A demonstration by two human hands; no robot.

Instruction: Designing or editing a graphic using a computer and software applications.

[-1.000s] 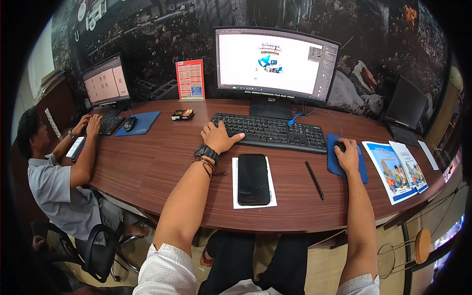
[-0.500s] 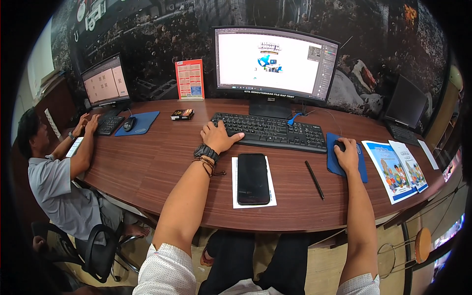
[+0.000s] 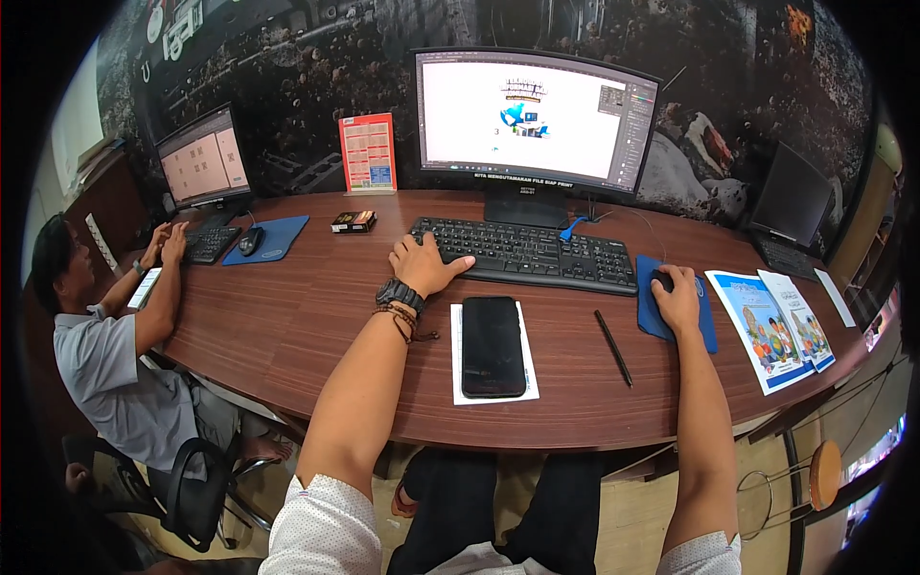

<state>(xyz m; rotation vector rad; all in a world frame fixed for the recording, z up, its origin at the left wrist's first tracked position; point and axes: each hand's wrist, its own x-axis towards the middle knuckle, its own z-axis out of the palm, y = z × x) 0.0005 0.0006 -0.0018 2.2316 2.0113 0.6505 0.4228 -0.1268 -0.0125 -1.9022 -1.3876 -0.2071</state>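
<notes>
My left hand [image 3: 424, 266] rests with spread fingers on the left end of a black keyboard [image 3: 527, 254]; a dark watch and bead bracelets are on that wrist. My right hand [image 3: 677, 298] covers a black mouse [image 3: 661, 280] on a blue mouse pad [image 3: 652, 311]. Behind the keyboard stands a large monitor [image 3: 537, 120] showing a white design page. Between my arms a black phone [image 3: 493, 345] lies face up on a white sheet of paper [image 3: 456, 359].
A black pen [image 3: 613, 347] lies right of the phone. Printed leaflets [image 3: 774, 326] lie at the right, a small monitor [image 3: 791, 196] behind them. A red card stand [image 3: 367, 153] and small box [image 3: 353, 221] sit on the brown desk [image 3: 287, 316]. At left, a seated person [image 3: 105, 355] types at another screen [image 3: 201, 158].
</notes>
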